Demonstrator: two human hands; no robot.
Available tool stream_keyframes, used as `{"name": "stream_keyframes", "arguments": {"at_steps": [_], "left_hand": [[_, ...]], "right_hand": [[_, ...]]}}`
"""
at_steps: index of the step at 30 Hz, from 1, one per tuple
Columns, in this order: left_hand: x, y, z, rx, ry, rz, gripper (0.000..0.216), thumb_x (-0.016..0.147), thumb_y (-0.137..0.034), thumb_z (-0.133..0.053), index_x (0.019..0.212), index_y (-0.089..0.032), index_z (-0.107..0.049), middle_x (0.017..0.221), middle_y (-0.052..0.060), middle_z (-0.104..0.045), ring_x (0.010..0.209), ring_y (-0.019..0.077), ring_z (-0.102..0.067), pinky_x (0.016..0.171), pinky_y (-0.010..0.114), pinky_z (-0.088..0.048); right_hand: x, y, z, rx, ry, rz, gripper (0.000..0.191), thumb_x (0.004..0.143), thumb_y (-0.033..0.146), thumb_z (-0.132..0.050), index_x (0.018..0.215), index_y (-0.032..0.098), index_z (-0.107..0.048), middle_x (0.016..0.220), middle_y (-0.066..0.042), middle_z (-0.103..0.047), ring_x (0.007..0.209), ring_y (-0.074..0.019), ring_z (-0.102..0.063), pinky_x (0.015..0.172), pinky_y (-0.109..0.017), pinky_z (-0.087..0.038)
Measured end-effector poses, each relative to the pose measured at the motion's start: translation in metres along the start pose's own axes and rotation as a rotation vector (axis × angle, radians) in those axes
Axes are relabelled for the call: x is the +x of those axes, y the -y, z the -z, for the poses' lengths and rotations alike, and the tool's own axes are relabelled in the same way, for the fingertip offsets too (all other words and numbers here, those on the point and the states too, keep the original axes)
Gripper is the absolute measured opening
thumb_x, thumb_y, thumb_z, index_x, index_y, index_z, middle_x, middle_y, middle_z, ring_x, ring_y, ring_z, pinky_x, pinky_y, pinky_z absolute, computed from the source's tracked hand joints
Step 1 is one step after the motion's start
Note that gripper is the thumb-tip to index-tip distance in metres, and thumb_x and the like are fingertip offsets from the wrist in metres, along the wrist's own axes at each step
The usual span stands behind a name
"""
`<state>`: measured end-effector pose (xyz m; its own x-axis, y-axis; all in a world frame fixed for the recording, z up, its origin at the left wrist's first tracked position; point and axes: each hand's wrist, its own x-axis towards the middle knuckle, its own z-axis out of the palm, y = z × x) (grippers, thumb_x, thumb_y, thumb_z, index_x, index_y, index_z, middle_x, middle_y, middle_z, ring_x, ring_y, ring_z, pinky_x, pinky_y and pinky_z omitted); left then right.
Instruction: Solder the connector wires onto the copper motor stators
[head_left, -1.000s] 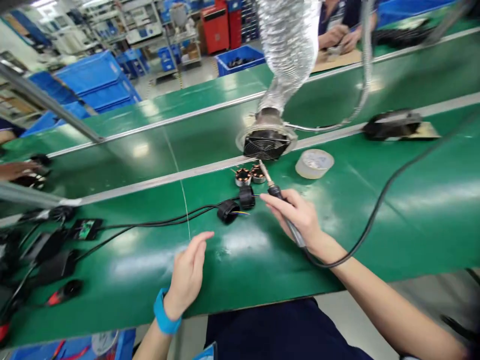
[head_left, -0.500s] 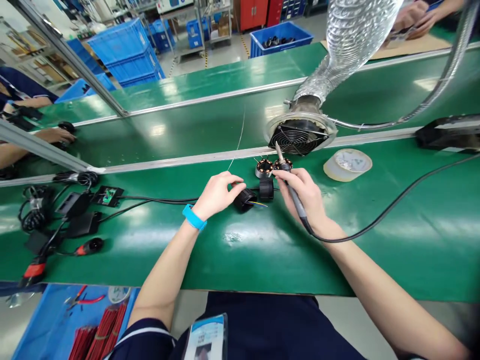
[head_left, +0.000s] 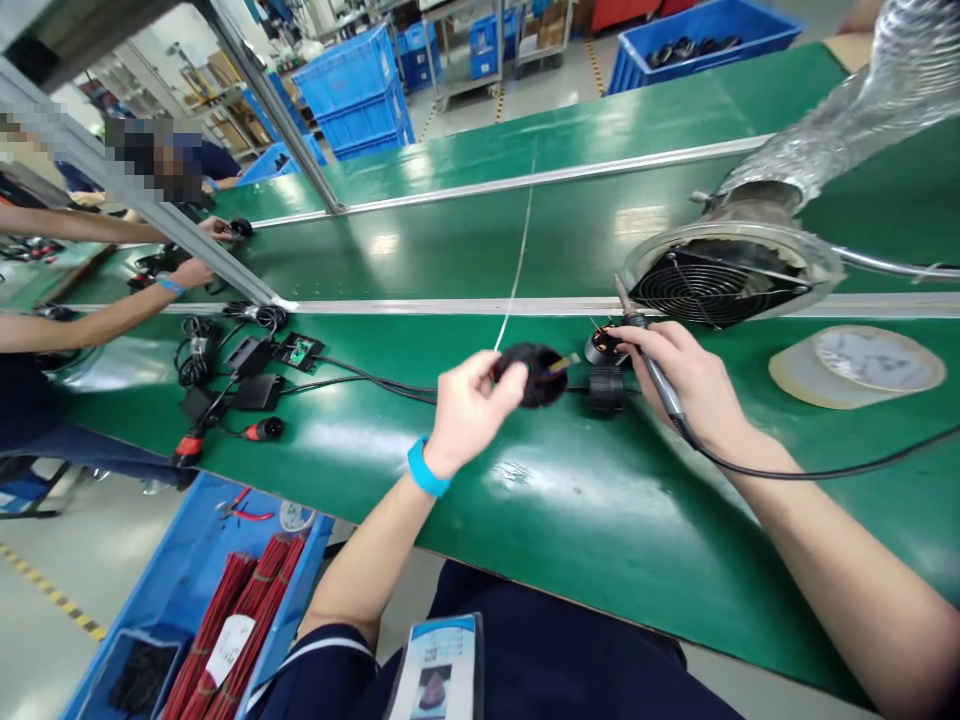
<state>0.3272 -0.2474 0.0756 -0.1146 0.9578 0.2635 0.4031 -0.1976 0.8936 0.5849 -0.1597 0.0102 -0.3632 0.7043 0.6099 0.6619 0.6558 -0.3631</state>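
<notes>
My left hand [head_left: 474,408] grips a round black plastic housing [head_left: 536,376] between thumb and fingers, raised over the table. Thin coloured wires stick out of its open end toward the right. A thin pale strand, probably solder wire [head_left: 517,262], runs down to the same hand; whether the fingers pinch it I cannot tell. My right hand [head_left: 694,385] is closed round a soldering iron [head_left: 660,385], its tip pointing up and away. Beside those fingers stands a small ring-shaped part with copper-coloured contacts [head_left: 600,346], partly hidden. A black ribbed ring [head_left: 606,390] sits just in front of it.
Behind my right hand is a fume extractor fan [head_left: 712,285] with a foil duct. A roll of tape [head_left: 855,368] lies at right. Black cables and boxes [head_left: 259,390] lie at left. Below the edge, a blue bin [head_left: 300,545] holds red wire bundles. Another person's arms [head_left: 112,325] work at far left.
My left hand has taken hold of the black housing and lifted it, its wire end turned right. The view has swung left. My right hand still holds the soldering iron near the ring-shaped part.
</notes>
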Motion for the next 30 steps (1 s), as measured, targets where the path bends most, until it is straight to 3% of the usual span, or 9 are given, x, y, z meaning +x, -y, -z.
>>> {"name": "stream_keyframes", "arguments": {"at_steps": [3, 6, 9, 12, 16, 20, 23, 28, 30], "left_hand": [[0.042, 0.019, -0.007, -0.072, -0.055, 0.067, 0.048, 0.095, -0.058, -0.056, 0.088, -0.013, -0.070, 0.081, 0.004, -0.067, 0.075, 0.0138, -0.058, 0.069, 0.024, -0.043], [0.060, 0.047, -0.027, -0.011, 0.037, 0.131, 0.053, 0.091, -0.065, -0.059, 0.084, -0.013, -0.070, 0.075, 0.003, -0.066, 0.073, 0.0149, -0.058, 0.068, 0.026, -0.041], [0.052, 0.069, -0.042, 0.079, 0.182, 0.201, 0.059, 0.092, -0.071, -0.055, 0.092, -0.014, -0.072, 0.079, 0.003, -0.068, 0.075, 0.0163, -0.061, 0.071, 0.027, -0.042], [0.032, 0.076, -0.041, 0.236, 0.274, 0.162, 0.064, 0.091, -0.075, -0.052, 0.104, -0.015, -0.071, 0.085, 0.005, -0.069, 0.083, 0.0190, -0.063, 0.074, 0.028, -0.043], [0.000, 0.069, -0.024, 0.518, 0.402, 0.009, 0.057, 0.089, -0.070, -0.062, 0.108, -0.017, -0.067, 0.095, 0.005, -0.068, 0.086, 0.0189, -0.063, 0.070, 0.028, -0.041], [-0.039, 0.053, 0.000, 0.663, 0.629, -0.089, 0.030, 0.099, -0.048, -0.059, 0.102, -0.019, -0.066, 0.099, 0.003, -0.067, 0.082, 0.0167, -0.063, 0.067, 0.027, -0.038], [-0.060, 0.037, 0.028, 0.616, 0.816, -0.091, 0.022, 0.101, -0.038, -0.060, 0.095, -0.019, -0.068, 0.092, 0.002, -0.067, 0.079, 0.0153, -0.062, 0.068, 0.026, -0.039], [-0.041, 0.018, 0.074, 0.229, 1.070, 0.021, 0.028, 0.090, -0.045, -0.073, 0.087, -0.018, -0.077, 0.082, 0.003, -0.067, 0.075, 0.0129, -0.062, 0.071, 0.023, -0.044], [-0.014, 0.022, 0.074, 0.226, 0.956, 0.030, 0.030, 0.089, -0.048, -0.074, 0.091, -0.019, -0.079, 0.084, 0.004, -0.068, 0.074, 0.0133, -0.060, 0.070, 0.024, -0.045]], "right_hand": [[0.000, -0.002, -0.003, -0.009, 0.001, -0.001, 0.034, 0.106, 0.031, -0.043, 0.129, 0.026, -0.067, 0.105, -0.010, -0.064, 0.081, -0.0232, -0.066, 0.065, -0.032, -0.049], [-0.002, -0.005, -0.007, -0.039, -0.041, -0.007, 0.032, 0.106, 0.033, -0.046, 0.128, 0.024, -0.068, 0.105, -0.011, -0.065, 0.084, -0.0231, -0.067, 0.066, -0.032, -0.050], [-0.005, -0.007, -0.011, -0.053, -0.053, -0.009, 0.032, 0.107, 0.036, -0.047, 0.128, 0.024, -0.068, 0.105, -0.013, -0.065, 0.085, -0.0248, -0.068, 0.066, -0.034, -0.051], [-0.006, -0.006, -0.011, -0.041, -0.021, -0.025, 0.034, 0.108, 0.038, -0.042, 0.131, 0.028, -0.065, 0.109, -0.014, -0.064, 0.089, -0.0292, -0.068, 0.068, -0.039, -0.052], [-0.004, -0.005, -0.013, -0.005, 0.021, -0.054, 0.036, 0.109, 0.037, -0.037, 0.137, 0.033, -0.059, 0.115, -0.016, -0.061, 0.096, -0.0340, -0.066, 0.074, -0.044, -0.050], [0.001, -0.007, -0.017, 0.008, -0.058, -0.001, 0.031, 0.106, 0.036, -0.046, 0.126, 0.026, -0.067, 0.102, -0.011, -0.062, 0.084, -0.0268, -0.066, 0.068, -0.037, -0.051], [0.004, -0.007, -0.017, 0.048, -0.070, 0.012, 0.030, 0.106, 0.034, -0.046, 0.122, 0.022, -0.069, 0.101, -0.009, -0.062, 0.080, -0.0221, -0.065, 0.068, -0.033, -0.052], [-0.004, 0.003, -0.008, 0.112, -0.037, -0.004, 0.028, 0.105, 0.031, -0.050, 0.127, 0.023, -0.066, 0.103, -0.007, -0.059, 0.083, -0.0208, -0.064, 0.072, -0.032, -0.052], [-0.013, 0.009, -0.003, 0.139, -0.022, -0.023, 0.026, 0.105, 0.031, -0.052, 0.127, 0.024, -0.064, 0.103, -0.007, -0.058, 0.084, -0.0208, -0.064, 0.073, -0.032, -0.052]]}}
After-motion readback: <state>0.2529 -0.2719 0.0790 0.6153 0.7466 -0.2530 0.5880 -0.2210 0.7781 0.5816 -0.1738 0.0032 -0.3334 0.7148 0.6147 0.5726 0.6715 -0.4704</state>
